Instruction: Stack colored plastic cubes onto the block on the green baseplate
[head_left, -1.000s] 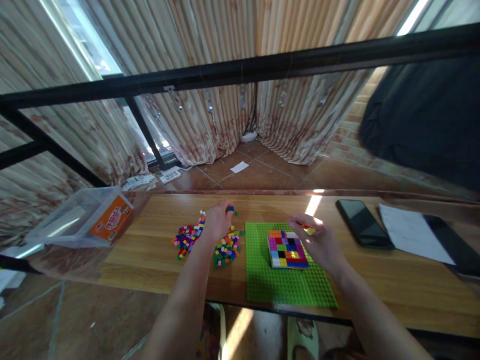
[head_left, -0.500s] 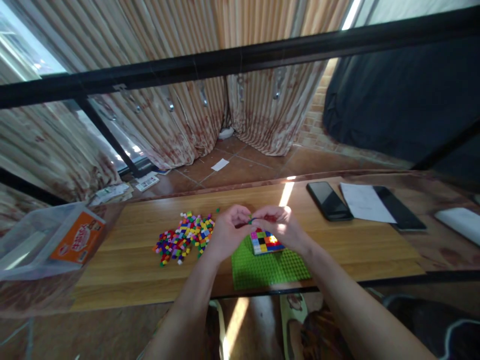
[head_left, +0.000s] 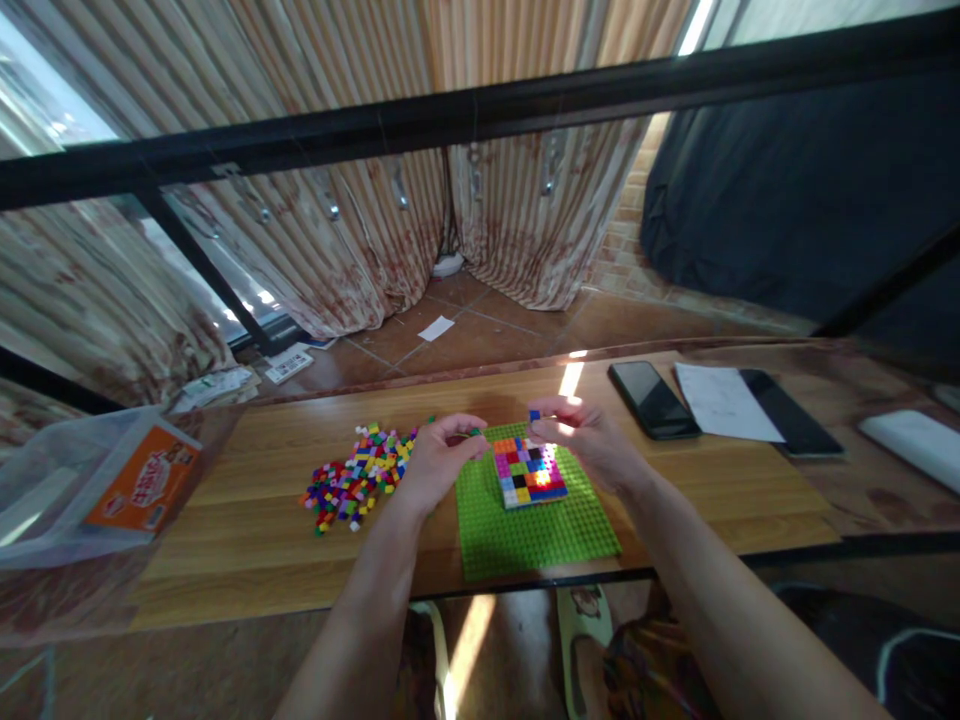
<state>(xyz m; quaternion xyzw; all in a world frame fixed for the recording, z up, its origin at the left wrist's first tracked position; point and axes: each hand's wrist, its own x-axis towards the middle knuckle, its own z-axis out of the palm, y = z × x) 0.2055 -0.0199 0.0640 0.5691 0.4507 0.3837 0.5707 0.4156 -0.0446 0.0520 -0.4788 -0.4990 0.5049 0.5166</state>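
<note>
A small blue brick (head_left: 534,416) is pinched between the thumb and fingers of my right hand (head_left: 577,437), above the far right part of the green baseplate (head_left: 525,545). My left hand (head_left: 442,455) holds a small green brick (head_left: 475,433) at its fingertips, over the plate's far left corner. Between and below the hands, a square block of multicoloured bricks (head_left: 529,475) stands on the baseplate, with sunlight falling on part of its top. To the left of my left hand lies a pile of loose coloured bricks (head_left: 360,475), partly behind that hand.
A clear plastic box (head_left: 67,440) with an orange label stands left of the wooden tabletop (head_left: 247,500). On the right are a black phone (head_left: 652,400), a white paper sheet (head_left: 724,400) and a dark flat device (head_left: 795,415). A black rail (head_left: 450,110) crosses beyond the table.
The view has swung right. My left hand came from the brick pile to meet my right over the block; now the hands have parted, and a blue brick shows in my right fingers.
</note>
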